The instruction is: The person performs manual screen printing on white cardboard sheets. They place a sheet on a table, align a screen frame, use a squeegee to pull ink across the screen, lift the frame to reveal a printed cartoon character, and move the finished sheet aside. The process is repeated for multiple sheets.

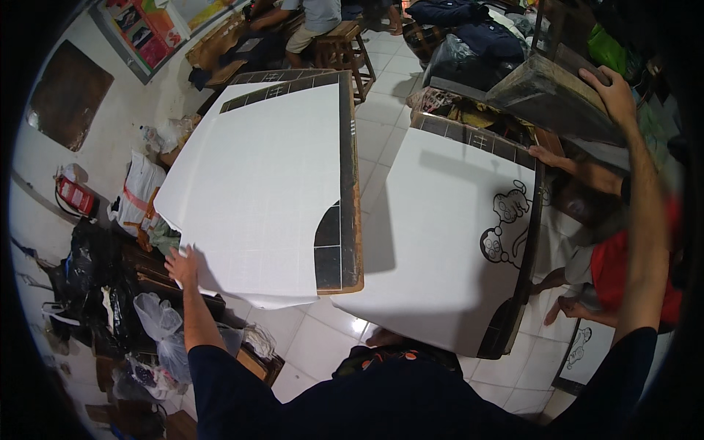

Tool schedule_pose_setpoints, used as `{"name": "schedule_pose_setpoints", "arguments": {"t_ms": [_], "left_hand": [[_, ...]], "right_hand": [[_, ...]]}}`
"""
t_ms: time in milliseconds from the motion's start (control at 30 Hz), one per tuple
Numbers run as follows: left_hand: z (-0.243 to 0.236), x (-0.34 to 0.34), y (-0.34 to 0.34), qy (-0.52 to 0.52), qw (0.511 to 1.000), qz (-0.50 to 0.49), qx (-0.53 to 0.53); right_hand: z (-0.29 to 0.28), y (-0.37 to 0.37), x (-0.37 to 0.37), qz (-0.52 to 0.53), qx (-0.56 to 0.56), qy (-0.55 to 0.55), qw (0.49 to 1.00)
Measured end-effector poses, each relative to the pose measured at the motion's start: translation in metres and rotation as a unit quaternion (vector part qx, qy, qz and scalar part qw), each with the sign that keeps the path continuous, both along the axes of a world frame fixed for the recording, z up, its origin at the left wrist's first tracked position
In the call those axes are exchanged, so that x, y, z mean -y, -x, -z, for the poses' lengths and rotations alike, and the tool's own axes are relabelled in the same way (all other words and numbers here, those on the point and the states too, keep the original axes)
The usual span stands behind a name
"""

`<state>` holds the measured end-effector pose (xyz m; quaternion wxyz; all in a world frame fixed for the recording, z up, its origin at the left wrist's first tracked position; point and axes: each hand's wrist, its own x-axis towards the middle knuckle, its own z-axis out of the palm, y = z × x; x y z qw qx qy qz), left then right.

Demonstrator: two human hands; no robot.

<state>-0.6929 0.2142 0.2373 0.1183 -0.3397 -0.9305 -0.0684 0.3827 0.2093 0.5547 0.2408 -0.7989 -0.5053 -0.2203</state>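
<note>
My left hand (183, 265), fingers spread, is at the lower left edge of a white cloth piece (249, 176). This cloth lies over a dark board (350, 242) marked with pale lines. At the upper right my right hand (612, 92) grips the edge of a tilted wooden screen-printing frame (550, 92), raised above the far end of a second board (524, 293). On that board lies another white cloth piece (433, 235), bearing a black cartoon outline (506, 224) along its right side. Another person's hand (546, 155) touches the second board's far right corner.
A person in red (631, 271) is close on the right, beside a small printed panel (579, 356). Plastic bags (158, 323) crowd the left side; a fire extinguisher (75, 194) hangs on the wall. A wooden stool (345, 55) and seated person are beyond the boards.
</note>
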Motion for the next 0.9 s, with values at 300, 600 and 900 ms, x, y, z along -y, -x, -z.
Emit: {"name": "schedule_pose_setpoints", "arguments": {"t_ms": [300,600,900], "left_hand": [[0.024,-0.015,0.067,-0.084,0.879,0.055,0.466],[0.054,0.087,-0.063,-0.297,0.87,0.141,0.367],[0.072,0.14,-0.159,-0.202,0.906,0.204,0.311]], "right_hand": [[0.005,0.0,-0.022,0.0,-0.018,0.032,0.999],[0.0,0.002,-0.009,-0.004,-0.001,0.047,0.999],[-0.004,0.054,0.02,-0.013,0.008,-0.033,0.999]]}}
